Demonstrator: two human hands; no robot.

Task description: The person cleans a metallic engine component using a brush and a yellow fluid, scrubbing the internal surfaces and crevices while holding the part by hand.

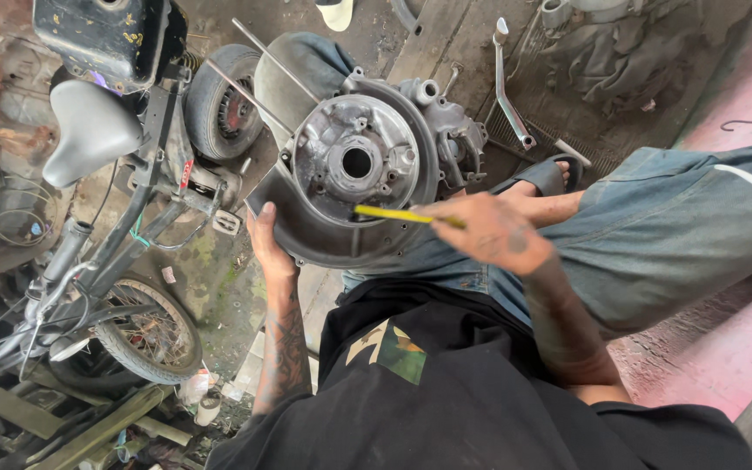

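A grey metal engine casing [367,165] with a round plate and a centre hole rests upright on my lap. My left hand [265,237] grips the casing's lower left rim. My right hand [489,233] holds a thin yellow-handled tool [393,213], its tip pointing left against the lower part of the round plate. The tool's handle end is hidden inside my fist.
A small bicycle [124,261] with a grey saddle [89,130] leans at the left. A small tyre [224,104] lies behind the casing. A metal kick lever [506,87] rests on the floor beyond. A sandal [550,174] is by my foot. Scrap wood lies bottom left.
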